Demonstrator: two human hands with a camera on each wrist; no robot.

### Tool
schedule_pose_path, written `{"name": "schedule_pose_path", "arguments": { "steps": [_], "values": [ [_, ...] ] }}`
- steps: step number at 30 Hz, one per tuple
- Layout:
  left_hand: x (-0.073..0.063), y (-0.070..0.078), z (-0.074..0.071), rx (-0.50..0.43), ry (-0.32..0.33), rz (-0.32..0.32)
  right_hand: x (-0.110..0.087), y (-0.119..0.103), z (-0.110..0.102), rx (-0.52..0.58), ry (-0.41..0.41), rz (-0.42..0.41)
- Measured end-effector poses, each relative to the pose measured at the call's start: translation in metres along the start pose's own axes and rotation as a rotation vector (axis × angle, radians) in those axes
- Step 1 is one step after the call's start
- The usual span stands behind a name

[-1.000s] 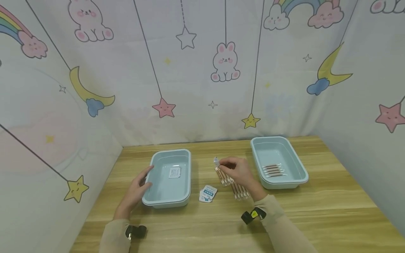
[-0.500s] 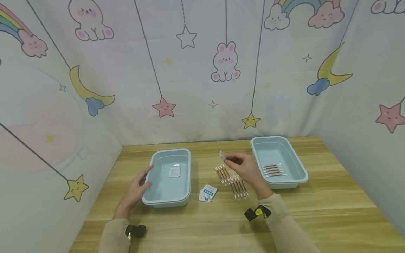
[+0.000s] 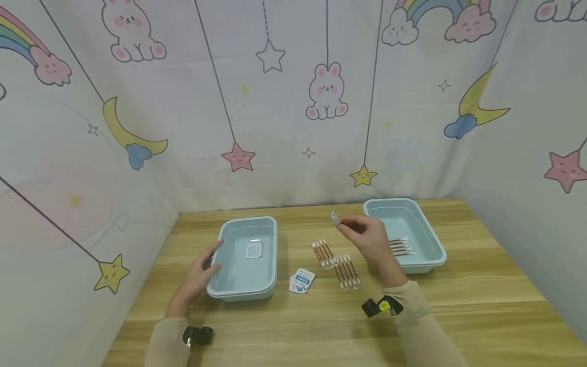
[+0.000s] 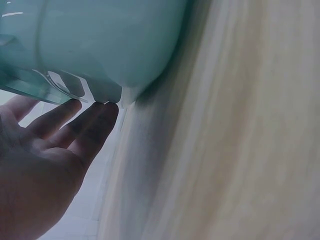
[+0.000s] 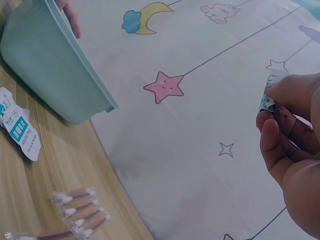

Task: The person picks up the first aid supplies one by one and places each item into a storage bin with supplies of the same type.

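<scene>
My right hand (image 3: 372, 243) pinches a small alcohol pad packet (image 3: 335, 218) between thumb and fingers, raised above the table between the two bins. White with teal print, the bent packet (image 5: 268, 100) also shows in the right wrist view. My left hand (image 3: 196, 274) rests at the left side of the left blue bin (image 3: 276, 257); in the left wrist view, its fingertips (image 4: 107, 111) meet the bin's side beneath the rim. One white packet (image 3: 254, 250) lies inside that bin. Several cotton swabs (image 3: 348, 271) with brown shafts lie in clear wrappers below my right hand.
A second blue bin (image 3: 433, 232) stands at the right, with several brown-shafted swabs (image 3: 401, 247) in it, partly behind my right hand. Overlapping alcohol pad packets (image 3: 301, 280) lie right of the left bin. Printed curtains (image 3: 284, 122) border the wooden table (image 3: 302, 331).
My right hand has risen and moved right with the packet, away from the wrapped swabs, and now overlaps the right bin's edge. My left hand has stayed at the left bin.
</scene>
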State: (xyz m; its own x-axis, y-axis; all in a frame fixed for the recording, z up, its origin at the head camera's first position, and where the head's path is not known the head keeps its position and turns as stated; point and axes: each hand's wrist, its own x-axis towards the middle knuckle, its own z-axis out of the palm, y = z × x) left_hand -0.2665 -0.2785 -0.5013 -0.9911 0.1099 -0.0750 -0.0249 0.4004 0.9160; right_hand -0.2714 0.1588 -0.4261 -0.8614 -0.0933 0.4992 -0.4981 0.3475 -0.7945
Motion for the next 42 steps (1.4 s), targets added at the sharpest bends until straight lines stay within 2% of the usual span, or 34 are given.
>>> {"name": "schedule_pose_path", "arguments": {
  "steps": [9, 16, 23, 29, 35, 42],
  "values": [
    [-0.004, 0.002, 0.003, -0.002, 0.010, 0.013, 0.000, -0.008, -0.010, -0.019, -0.006, -0.009],
    [-0.004, -0.001, 0.002, 0.015, 0.018, 0.023, 0.004, -0.010, -0.008, 0.006, -0.019, -0.038],
    [-0.004, 0.001, 0.002, 0.010, 0.013, 0.043, 0.012, -0.012, -0.002, -0.003, -0.029, -0.048],
    [-0.003, -0.001, 0.001, 0.013, 0.005, 0.028, 0.019, -0.017, 0.006, 0.011, -0.042, -0.088],
    [-0.002, 0.001, 0.000, 0.026, 0.005, 0.017, 0.027, -0.020, 0.013, 0.037, -0.069, -0.085],
    [-0.006, 0.002, 0.002, 0.022, 0.015, 0.042, 0.034, -0.023, 0.024, 0.046, -0.106, -0.077]
  ]
}}
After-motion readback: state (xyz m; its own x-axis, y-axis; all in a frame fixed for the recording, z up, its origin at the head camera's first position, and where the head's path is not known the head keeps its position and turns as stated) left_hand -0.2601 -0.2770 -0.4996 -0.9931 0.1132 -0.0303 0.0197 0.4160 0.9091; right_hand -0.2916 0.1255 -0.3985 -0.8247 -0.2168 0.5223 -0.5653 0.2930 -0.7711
